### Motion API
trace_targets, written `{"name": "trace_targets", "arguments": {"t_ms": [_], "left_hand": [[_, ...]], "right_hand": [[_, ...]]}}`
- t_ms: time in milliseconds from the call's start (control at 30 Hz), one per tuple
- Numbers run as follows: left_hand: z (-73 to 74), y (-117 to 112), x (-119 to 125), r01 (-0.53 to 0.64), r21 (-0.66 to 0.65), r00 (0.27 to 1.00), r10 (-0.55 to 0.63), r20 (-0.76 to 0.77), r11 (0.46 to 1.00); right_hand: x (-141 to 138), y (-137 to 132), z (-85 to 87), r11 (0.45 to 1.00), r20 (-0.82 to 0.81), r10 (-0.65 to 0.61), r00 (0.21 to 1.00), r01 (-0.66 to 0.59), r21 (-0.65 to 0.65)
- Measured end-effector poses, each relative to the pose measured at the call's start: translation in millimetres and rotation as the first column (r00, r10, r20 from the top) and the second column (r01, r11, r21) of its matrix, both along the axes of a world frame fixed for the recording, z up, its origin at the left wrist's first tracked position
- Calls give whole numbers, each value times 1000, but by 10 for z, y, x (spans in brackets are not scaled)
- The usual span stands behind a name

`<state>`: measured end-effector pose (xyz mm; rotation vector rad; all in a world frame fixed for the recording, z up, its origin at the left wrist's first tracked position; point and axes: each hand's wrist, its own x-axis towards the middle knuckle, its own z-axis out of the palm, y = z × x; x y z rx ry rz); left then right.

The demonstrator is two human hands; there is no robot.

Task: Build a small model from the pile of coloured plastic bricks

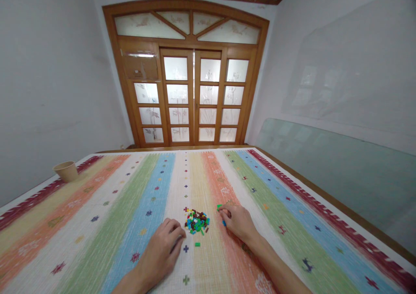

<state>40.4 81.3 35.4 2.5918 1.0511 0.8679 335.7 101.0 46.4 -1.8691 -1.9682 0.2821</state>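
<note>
A small heap of multicoloured plastic bricks (pixel 196 221) lies on a striped woven cloth (pixel 208 185), in green, blue, red, yellow and dark brown. My left hand (pixel 162 250) rests just left of the heap with curled fingers, and a dark sliver between them may be a brick. My right hand (pixel 237 222) is to the right of the heap, its fingertips down on the cloth. A blue brick (pixel 224 223) sits at those fingertips, and a green brick (pixel 219 207) lies just above them. Another green brick (pixel 197 244) lies alone below the heap.
The cloth covers a wide table with a wooden edge (pixel 344 209) along the right. A beige paper cup (pixel 65 171) stands at the far left. A large glass pane (pixel 331 172) stands along the right wall, and wooden glazed doors (pixel 191 86) fill the far end.
</note>
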Motion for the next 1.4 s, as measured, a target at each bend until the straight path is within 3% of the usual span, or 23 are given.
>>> {"name": "trace_targets", "arguments": {"t_ms": [333, 667, 1033, 1400], "left_hand": [[22, 0, 9, 3, 11, 1000, -3, 5, 1000], [24, 2, 14, -5, 29, 1000, 4, 21, 1000], [46, -3, 20, 3, 24, 1000, -4, 29, 1000], [9, -6, 2, 1, 5, 1000, -1, -2, 1000]], "right_hand": [[-66, -55, 34, 999, -1, 21, 1000, -21, 41], [-192, -142, 92, 988, -66, 146, 987, -142, 60], [-309, -192, -62, 972, -109, 231, 967, -224, 74], [-395, -275, 33, 957, -108, 290, 951, -289, 32]]}}
